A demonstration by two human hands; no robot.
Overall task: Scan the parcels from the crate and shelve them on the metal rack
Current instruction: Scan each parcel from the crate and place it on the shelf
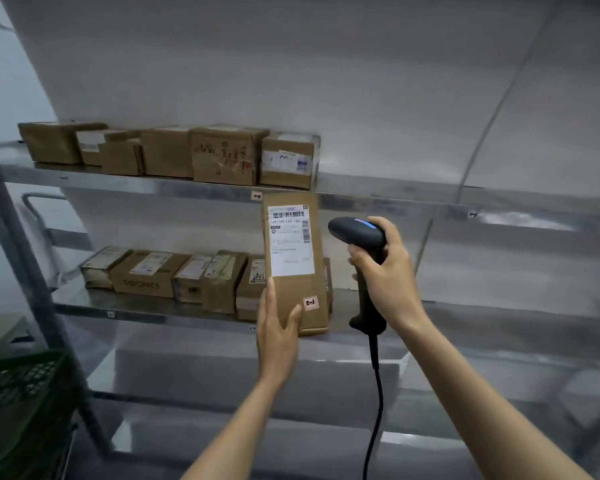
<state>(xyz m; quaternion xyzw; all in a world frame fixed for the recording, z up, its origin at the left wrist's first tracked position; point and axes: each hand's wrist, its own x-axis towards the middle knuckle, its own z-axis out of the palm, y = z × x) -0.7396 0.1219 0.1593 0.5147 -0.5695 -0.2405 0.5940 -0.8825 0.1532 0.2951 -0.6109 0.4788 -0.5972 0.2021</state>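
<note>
Left hand [278, 337]: fingers [270, 296] and thumb clamped on the lower end of an upright parcel [291, 296], held in front of the metal rack's [136, 311] middle-shelf front edge. Right hand [394, 275]: fingers wrapped round the scanner [357, 232] grip, head just beside the label [291, 244]. Crate [18, 389] stands beside the rack's left post.

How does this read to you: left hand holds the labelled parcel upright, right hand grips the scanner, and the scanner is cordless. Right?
Not quite: the scanner is corded; the head view shows a black cable hanging from its handle. The left hand does hold the labelled parcel upright and the right hand grips the scanner.
</note>
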